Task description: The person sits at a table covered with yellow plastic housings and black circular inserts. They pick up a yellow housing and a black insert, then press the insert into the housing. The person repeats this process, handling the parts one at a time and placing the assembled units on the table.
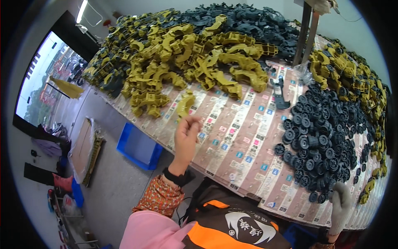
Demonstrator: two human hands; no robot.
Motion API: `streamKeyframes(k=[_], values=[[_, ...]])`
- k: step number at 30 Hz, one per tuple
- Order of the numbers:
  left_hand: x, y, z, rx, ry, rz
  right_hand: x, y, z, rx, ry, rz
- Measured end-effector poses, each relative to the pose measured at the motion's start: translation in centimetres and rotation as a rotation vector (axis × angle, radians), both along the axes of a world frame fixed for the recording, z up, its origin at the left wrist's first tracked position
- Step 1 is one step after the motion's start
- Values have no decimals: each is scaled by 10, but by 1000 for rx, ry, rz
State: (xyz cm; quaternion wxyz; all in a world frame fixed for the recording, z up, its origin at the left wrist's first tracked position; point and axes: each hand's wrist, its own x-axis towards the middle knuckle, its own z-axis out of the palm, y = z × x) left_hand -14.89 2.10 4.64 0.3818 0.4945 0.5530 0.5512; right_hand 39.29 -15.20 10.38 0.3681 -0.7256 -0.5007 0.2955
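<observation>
My bare left hand (187, 137) is over the table's near left part, its fingers curled together with the thumb against them. Just beyond its knuckles is a curved yellow plastic part (185, 104), apart from the heap; whether the fingers touch it is unclear. Anything inside the fingers is hidden. At the lower right, my right hand (340, 203) wears a pale grey glove. Its fingertips reach the near edge of a pile of small dark plastic wheels (321, 141). Those fingers look bent and soft in outline, so their hold cannot be made out.
A large heap of yellow parts (166, 50) and dark plastic parts (248, 23) covers the table's far side. More yellow parts (331, 68) lie at the right, behind a metal post (302, 35). A lone dark part (280, 95) is mid-table. On the floor stands a blue bin (139, 146).
</observation>
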Motion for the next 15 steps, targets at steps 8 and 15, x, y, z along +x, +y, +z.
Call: streamKeyframes(k=[8, 15], values=[[-109, 59, -9, 14, 701, 312, -66, -5, 15, 59, -328, 230], [-126, 109, -36, -228, 826, -47, -98, 10, 20, 119, -413, 384]])
